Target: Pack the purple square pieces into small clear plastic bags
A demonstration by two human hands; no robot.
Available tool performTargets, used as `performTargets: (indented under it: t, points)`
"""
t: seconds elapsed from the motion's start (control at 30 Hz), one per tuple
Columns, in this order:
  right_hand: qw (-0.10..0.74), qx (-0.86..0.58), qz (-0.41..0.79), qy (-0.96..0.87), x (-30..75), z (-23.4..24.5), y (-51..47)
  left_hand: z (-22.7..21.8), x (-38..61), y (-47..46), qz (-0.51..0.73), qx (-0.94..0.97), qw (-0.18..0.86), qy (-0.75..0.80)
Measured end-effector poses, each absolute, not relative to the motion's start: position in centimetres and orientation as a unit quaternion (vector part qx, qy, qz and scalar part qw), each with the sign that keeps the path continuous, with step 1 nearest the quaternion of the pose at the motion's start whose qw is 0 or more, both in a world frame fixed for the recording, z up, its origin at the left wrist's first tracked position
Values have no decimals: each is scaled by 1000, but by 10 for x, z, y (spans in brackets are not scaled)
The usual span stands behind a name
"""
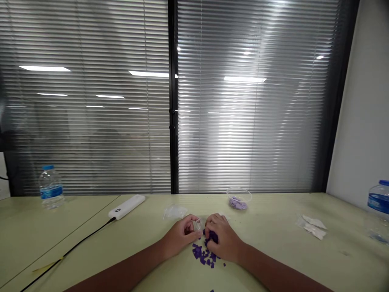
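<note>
My left hand (183, 236), fingers curled, grips a small clear plastic container (198, 225) by its side; the fingers partly hide its shape. Right beside it, my right hand (223, 238) is closed around dark purple pieces (212, 236), its fingers close to the container's edge. Below the hands, more small flat purple pieces (203, 255) lie scattered on the table. A round clear bowl (239, 194) holding light purple pieces (238, 203) stands behind my right hand. Crumpled clear plastic (175, 211) lies beyond my left hand.
On the pale table (267, 227), a white power bank (127, 207) with a black cable (88, 239) lies to the left. Water bottles stand at far left (51, 188) and far right (379, 207). White crumpled wrappers (313, 226) lie at right. Blinds (91, 134) rise behind.
</note>
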State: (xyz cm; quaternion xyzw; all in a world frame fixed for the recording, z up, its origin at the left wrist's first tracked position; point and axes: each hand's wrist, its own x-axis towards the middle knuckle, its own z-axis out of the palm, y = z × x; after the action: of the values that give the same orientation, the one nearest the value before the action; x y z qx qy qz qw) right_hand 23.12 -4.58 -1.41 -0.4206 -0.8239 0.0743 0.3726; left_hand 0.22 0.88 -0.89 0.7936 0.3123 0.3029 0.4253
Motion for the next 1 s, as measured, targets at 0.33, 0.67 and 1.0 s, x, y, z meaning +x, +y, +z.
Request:
performTargets:
  t: [0.33,0.67,1.0]
  points:
    - [446,-418,146,-778,237,-18,-36,-16,1,13,296,798,420,313]
    - [476,-442,265,-713,248,-20,-25,-2,0,0,253,816,405,326]
    - [491,-437,262,-707,248,-24,-23,-7,1,2,251,824,395,319]
